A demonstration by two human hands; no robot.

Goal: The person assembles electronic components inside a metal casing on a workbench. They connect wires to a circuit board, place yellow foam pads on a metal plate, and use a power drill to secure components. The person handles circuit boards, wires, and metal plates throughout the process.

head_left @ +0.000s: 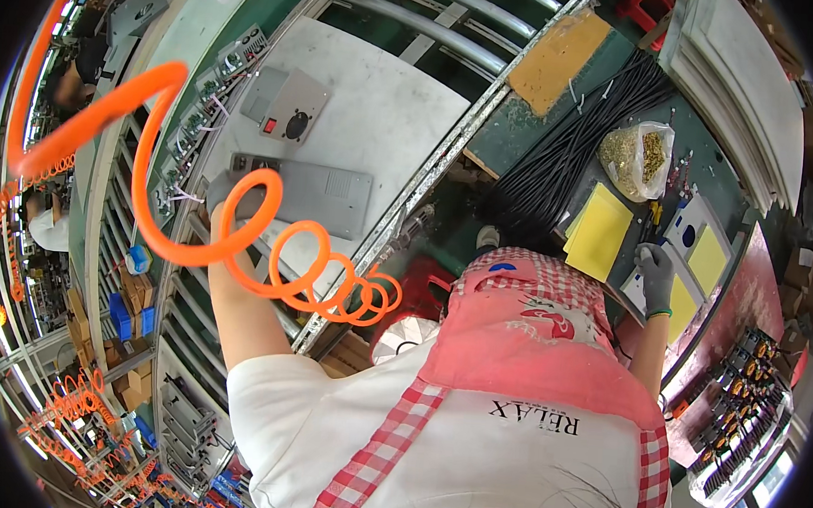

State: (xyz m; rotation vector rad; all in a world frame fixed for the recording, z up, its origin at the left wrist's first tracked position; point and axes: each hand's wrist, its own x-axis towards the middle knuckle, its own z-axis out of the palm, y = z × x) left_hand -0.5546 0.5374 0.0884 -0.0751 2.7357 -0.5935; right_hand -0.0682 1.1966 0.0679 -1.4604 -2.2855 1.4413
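My left hand [220, 190], in a grey glove, is at the left end of a long grey metal housing [321, 198] on the white board. Its fingers blend into the housing's edge, and an orange coiled air hose [252, 217] crosses in front of my forearm. Behind the housing sits a smaller grey metal box [294, 107] with a red switch and a round fan grille. On the right, my gloved right hand [654, 278] is closed, fingers curled, over white panels with yellow sheets [603, 231] beside it. What it holds, if anything, is hidden.
Black cables [571, 152] lie bundled on the green side table, near a clear bag of small brass-coloured parts [638, 159]. The white board [388, 95] rests on a roller conveyor [430, 27]. Large flat panels [733, 88] stack at far right; a rack of black-and-orange parts [742, 405] stands below.
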